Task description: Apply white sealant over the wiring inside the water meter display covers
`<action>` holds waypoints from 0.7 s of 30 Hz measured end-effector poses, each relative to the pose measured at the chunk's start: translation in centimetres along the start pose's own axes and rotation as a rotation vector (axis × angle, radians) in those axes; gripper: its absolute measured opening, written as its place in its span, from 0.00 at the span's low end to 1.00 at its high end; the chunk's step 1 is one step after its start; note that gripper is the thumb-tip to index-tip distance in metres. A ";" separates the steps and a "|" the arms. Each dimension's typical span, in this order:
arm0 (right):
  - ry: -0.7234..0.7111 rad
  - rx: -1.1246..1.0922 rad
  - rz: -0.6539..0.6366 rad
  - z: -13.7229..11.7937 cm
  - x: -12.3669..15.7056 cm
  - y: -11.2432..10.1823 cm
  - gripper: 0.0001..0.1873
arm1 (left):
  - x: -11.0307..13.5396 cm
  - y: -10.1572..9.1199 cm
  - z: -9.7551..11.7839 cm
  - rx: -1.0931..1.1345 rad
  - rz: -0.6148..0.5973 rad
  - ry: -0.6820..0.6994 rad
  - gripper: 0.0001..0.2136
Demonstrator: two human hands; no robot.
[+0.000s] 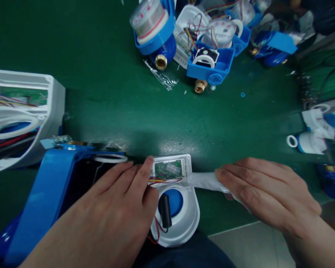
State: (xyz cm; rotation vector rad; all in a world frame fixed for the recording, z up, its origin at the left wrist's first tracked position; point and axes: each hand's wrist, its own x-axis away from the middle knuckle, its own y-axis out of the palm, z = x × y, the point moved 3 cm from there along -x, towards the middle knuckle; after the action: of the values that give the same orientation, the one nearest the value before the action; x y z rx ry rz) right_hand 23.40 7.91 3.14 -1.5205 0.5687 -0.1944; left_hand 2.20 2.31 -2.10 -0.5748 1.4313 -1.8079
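The left hand [128, 201], fingers half-curled, steadies the white meter housing [188, 219] on the green table [100, 93]; the right hand [265, 193] pinches a white pouch [205, 181], perhaps for sealing its side; steady aim seems needed.

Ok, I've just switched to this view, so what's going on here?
A person is working on a small white plastic housing at the near edge of the green table. Their left hand is at its left side; their right hand grips a soft white tube or cloth, its end at the housing's right side. The circuit board and a black cylinder are exposed. Blue water meters stand at the far side.
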 end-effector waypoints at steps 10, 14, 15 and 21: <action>-0.190 -0.026 -0.116 0.9 -4.2 -0.1 0.13 | 2.1 1.5 3.2 0.111 0.191 -0.083 0.18; -0.196 -0.098 -0.122 0.9 -4.8 0.2 0.14 | 2.0 1.6 3.3 0.026 0.163 -0.050 0.18; -0.198 -0.111 -0.132 0.9 -4.9 0.3 0.14 | 1.9 1.5 3.3 0.019 0.160 -0.045 0.17; -0.249 -0.114 -0.180 0.7 -5.5 0.5 0.16 | 1.7 1.2 3.6 0.033 0.155 -0.038 0.16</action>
State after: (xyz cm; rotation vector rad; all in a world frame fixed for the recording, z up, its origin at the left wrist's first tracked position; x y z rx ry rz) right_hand 18.93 11.11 3.83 -1.6778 0.2483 -0.1089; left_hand 4.11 -1.36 -2.47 -0.4655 1.3791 -1.6868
